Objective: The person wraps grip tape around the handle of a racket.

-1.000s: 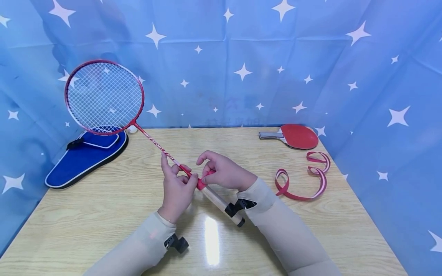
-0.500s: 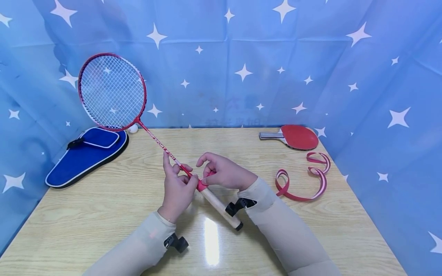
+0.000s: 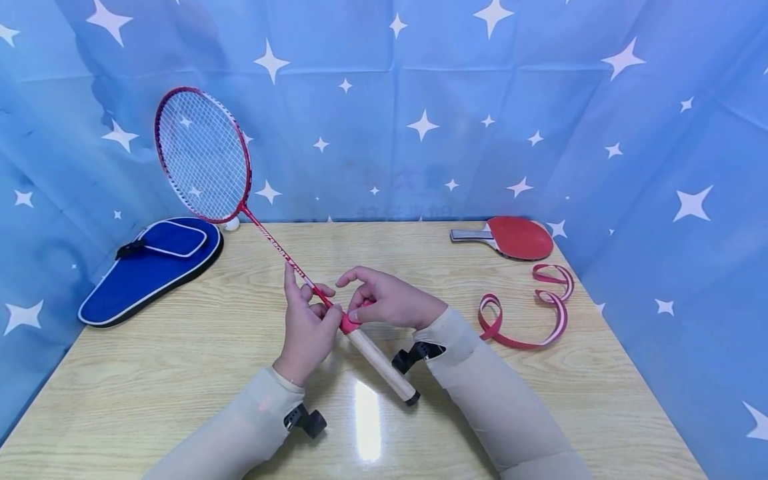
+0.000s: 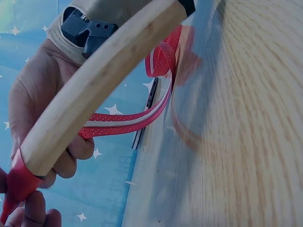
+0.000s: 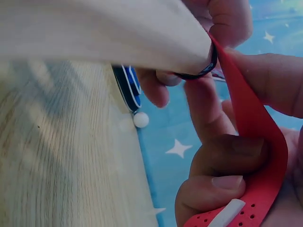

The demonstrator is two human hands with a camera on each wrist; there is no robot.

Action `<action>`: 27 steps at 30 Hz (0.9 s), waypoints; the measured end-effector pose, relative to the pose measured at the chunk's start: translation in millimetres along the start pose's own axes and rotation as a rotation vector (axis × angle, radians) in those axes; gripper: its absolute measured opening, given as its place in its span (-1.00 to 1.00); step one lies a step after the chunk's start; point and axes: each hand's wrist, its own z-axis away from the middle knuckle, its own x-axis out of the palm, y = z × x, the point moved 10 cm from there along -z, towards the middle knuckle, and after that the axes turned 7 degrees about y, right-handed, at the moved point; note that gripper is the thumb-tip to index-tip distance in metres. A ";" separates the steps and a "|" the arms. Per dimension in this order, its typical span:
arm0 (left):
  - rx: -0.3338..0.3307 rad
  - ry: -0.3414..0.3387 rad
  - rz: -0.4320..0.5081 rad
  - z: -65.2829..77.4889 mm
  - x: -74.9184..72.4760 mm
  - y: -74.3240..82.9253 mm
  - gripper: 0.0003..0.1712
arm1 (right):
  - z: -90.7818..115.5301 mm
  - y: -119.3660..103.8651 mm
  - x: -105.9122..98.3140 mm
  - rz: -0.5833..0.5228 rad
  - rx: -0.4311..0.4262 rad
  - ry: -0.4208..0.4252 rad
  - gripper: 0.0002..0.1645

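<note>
A red badminton racket (image 3: 264, 233) is held tilted above the table, its head up at the left. Its bare wooden handle (image 3: 379, 365) points down to the right and ends in a black cap. My left hand (image 3: 306, 333) pinches the racket around its red cone, with the index finger stretched along the shaft. Close by, my right hand (image 3: 393, 300) holds a red perforated grip tape (image 5: 251, 113) with a white backing strip. In the right wrist view the tape meets the top of the handle and runs through the curled fingers. The tape's trailing length (image 3: 528, 343) coils at the right.
A blue paddle case (image 3: 153, 270) lies at the table's left back, a white ball (image 3: 231, 223) beside it. At the back right rests a red table tennis paddle (image 3: 519, 238). A starry blue curtain (image 3: 360, 107) stands behind the wooden table (image 3: 180, 380).
The racket has turned about its shaft, so its head looks narrower and sits farther right and higher. The handle's end has shifted slightly left and down. Both hands stay nearly in place.
</note>
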 end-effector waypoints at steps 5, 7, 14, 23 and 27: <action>-0.007 -0.005 0.015 1.0 0.2 0.6 0.33 | 1.0 1.2 1.4 0.000 0.006 -0.033 -0.30; -0.006 -0.008 0.026 1.2 0.6 1.0 0.34 | 1.3 2.7 1.7 0.002 0.016 -0.040 -0.28; 0.006 -0.007 0.055 1.1 1.2 3.3 0.32 | 2.8 3.8 6.5 0.012 0.022 -0.081 -0.20; 0.028 -0.004 0.053 2.8 0.0 5.1 0.32 | 2.8 3.8 11.8 -0.014 0.012 -0.104 -0.13; 0.044 -0.008 0.009 2.8 0.5 5.9 0.32 | 3.2 3.6 11.4 -0.018 0.015 -0.093 -0.14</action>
